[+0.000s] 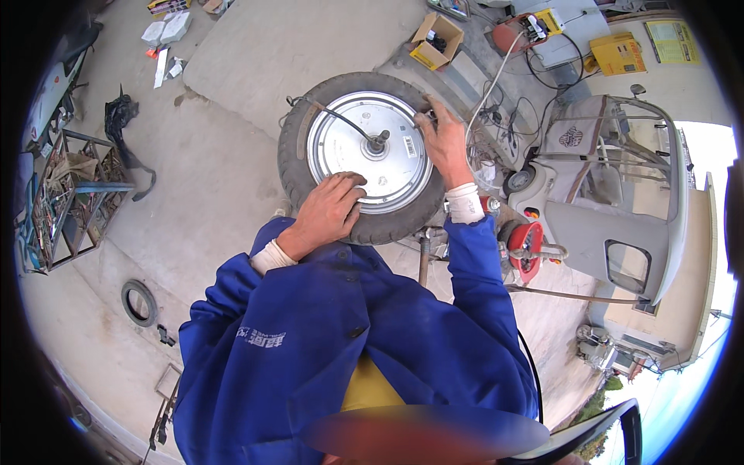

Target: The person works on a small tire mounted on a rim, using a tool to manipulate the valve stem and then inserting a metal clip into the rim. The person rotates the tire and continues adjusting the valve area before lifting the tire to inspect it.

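Observation:
In front of me lies a wheel with a black rubber tire (295, 149) around a silver hub motor (341, 143). A threaded axle (377, 144) sticks up from its centre, and a dark cable (337, 116) runs from it to the tire's far left edge. My left hand (329, 208) lies over the near left side of the tire, its bent fingertips reaching onto the silver rim. On the right, my right hand (446, 139) grips the tire's edge, thumb and fingers bent by the rim. Part of the tire is hidden under both hands.
A metal rack of tools (77, 190) stands at left, with a loose small tire (139, 303) on the floor nearby. An open cardboard box (436, 41), tangled cables, a red round object (526, 252) and a grey three-wheeled vehicle (612, 194) are on the right.

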Demonstrator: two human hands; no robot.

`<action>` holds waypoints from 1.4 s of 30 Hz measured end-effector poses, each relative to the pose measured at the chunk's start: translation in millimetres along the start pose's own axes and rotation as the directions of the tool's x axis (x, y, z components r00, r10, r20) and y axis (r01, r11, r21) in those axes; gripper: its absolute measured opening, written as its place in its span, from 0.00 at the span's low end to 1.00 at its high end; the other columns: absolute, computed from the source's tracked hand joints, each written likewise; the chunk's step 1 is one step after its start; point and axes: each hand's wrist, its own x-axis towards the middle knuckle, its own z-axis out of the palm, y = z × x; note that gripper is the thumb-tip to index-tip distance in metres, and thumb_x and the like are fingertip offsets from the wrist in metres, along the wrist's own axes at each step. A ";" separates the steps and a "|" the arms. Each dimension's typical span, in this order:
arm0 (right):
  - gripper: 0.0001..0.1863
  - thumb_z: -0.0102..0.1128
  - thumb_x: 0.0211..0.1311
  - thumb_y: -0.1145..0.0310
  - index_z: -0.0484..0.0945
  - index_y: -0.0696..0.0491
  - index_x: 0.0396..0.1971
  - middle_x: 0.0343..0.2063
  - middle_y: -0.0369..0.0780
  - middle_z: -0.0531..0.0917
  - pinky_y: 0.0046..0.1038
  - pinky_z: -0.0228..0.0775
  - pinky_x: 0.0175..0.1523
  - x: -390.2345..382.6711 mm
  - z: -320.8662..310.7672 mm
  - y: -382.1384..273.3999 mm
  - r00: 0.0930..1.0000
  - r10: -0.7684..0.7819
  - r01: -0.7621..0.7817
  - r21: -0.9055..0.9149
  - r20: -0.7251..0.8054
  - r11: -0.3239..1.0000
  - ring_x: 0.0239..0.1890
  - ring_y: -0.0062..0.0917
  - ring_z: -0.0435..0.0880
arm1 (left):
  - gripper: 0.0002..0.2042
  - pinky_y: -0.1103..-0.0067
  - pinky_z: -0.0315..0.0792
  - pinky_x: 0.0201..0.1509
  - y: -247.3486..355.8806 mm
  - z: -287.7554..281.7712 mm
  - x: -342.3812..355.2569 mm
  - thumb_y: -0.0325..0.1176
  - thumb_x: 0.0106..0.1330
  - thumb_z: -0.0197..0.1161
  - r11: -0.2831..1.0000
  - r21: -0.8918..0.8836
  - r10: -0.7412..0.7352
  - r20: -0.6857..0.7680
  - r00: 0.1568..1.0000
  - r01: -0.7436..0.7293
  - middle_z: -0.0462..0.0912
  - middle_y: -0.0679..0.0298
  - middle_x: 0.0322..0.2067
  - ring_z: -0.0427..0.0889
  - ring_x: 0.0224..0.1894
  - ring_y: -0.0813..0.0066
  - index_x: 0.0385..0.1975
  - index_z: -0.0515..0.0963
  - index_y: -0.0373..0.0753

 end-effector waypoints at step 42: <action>0.12 0.70 0.70 0.72 0.88 0.59 0.50 0.45 0.52 0.91 0.42 0.82 0.55 80.5 55.2 -111.8 0.841 -0.135 0.100 0.095 0.525 0.990 0.49 0.51 0.90 | 0.28 0.60 0.68 0.79 -31.6 -0.7 -6.8 0.42 0.68 0.75 0.984 -0.134 0.145 0.246 0.958 -0.115 0.74 0.50 0.69 0.70 0.76 0.51 0.63 0.78 0.33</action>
